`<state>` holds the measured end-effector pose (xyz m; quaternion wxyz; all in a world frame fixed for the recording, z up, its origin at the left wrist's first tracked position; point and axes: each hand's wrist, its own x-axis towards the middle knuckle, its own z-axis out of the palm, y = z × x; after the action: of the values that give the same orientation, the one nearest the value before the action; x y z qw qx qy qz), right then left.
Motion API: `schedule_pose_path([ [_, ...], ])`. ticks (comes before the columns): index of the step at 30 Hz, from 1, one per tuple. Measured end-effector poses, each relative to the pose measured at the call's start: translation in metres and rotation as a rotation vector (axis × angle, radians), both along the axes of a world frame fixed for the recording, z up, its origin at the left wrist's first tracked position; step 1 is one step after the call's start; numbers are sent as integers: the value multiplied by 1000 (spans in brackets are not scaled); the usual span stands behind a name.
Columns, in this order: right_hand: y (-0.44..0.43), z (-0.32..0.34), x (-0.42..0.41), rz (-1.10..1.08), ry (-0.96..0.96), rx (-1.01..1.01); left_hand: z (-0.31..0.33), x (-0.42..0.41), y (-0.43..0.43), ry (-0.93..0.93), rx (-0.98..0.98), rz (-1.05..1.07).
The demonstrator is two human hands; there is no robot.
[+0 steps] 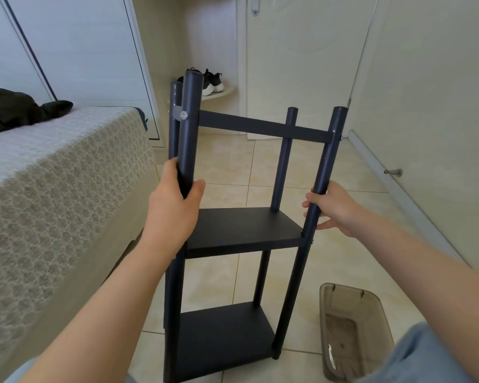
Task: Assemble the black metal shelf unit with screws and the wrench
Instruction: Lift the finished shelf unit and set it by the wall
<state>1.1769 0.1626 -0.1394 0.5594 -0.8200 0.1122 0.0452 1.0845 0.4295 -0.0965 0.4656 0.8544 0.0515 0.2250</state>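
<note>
Head view: left hand (pixel 174 201) and right hand (pixel 333 208) grip the shelf unit's (pixel 241 230) posts.

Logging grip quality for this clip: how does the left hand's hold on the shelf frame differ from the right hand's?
The left hand wraps the front left post fully, thumb across, hiding it; the right hand sits behind the front right post, which shows in front of its fingers. The left grip looks tight, the right looser, one finger nearly straight. Both hold a post above the middle shelf.
</note>
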Motion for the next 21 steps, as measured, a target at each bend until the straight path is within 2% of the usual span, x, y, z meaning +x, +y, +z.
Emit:
schedule_pose_path([
  [4,3,8,1,-62,-155,51,3,9,-1,-99,-156,7],
  [8,6,12,3,-98,-268,65,2,16,-2,-130,-193,8],
  [15,18,12,25,-176,-271,227,8,46,6,-101,-200,-22],
  [21,30,6,75,-133,-318,164,10,100,26,-30,-179,-49],
])
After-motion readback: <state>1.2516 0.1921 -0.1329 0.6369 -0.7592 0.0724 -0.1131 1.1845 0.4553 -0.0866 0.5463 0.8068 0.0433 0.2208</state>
